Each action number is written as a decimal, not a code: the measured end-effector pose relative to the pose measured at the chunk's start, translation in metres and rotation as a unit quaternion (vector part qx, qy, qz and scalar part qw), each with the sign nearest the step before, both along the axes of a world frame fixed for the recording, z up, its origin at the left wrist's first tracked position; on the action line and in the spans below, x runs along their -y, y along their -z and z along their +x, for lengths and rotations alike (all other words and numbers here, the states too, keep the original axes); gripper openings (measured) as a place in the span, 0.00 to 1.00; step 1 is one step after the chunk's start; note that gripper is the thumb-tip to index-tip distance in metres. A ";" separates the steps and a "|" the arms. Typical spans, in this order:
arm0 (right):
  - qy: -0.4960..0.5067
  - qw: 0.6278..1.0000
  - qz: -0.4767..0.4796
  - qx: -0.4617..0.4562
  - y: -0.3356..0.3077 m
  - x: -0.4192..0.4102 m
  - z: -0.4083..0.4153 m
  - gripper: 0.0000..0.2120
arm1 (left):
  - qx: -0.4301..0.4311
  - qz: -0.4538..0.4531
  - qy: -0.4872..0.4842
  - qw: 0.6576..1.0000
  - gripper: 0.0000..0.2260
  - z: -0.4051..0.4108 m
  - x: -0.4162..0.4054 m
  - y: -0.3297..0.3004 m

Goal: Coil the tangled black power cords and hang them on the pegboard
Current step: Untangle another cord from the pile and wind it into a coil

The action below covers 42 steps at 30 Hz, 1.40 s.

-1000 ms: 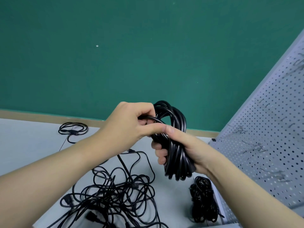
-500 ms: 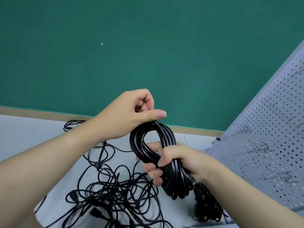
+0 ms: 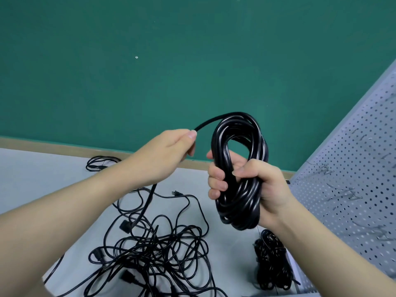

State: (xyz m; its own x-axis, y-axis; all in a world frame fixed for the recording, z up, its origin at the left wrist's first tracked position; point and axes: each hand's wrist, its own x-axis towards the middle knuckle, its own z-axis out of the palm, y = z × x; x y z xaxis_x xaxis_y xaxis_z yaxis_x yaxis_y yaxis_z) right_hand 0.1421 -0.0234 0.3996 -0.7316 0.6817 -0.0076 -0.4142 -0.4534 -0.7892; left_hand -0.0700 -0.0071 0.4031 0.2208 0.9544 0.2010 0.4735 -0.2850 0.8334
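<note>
My right hand (image 3: 255,185) grips a thick coil of black power cord (image 3: 240,168), held upright above the table. A free strand runs from the coil's top leftward into my left hand (image 3: 169,153), which pinches it between thumb and fingers; the strand's tail drops below that hand toward a plug (image 3: 126,226). A tangled heap of black cords (image 3: 158,249) lies on the light table below. The grey pegboard (image 3: 353,189) with metal hooks (image 3: 321,168) stands at the right.
A bundled black cord (image 3: 272,264) lies by the pegboard's foot. A small cord loop (image 3: 100,163) sits at the table's far edge. A green wall (image 3: 171,61) rises behind the table.
My left hand has drawn a strand out to the left, away from the coil. My right hand has raised the coil and turned it so its loop faces me.
</note>
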 end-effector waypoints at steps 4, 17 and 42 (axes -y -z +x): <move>0.104 0.994 0.009 0.027 0.004 0.001 -0.005 0.30 | 0.014 -0.071 0.032 0.997 0.18 0.017 0.010 0.006; 0.225 0.969 -0.054 0.081 0.008 0.015 -0.020 0.16 | -0.171 -0.085 0.092 0.977 0.08 0.033 0.029 0.016; 0.095 0.878 0.182 0.432 -0.003 -0.002 0.027 0.11 | -0.225 0.095 0.117 0.963 0.13 -0.029 0.035 -0.029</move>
State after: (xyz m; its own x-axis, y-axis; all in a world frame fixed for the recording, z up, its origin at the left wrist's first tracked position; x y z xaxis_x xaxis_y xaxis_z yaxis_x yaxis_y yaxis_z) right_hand 0.1695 -0.0218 0.4026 -0.4332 0.8628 -0.2607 0.3699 -0.0936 -0.9243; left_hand -0.0989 -0.0416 0.4325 0.5309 0.8234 0.2005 0.6788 -0.5548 0.4811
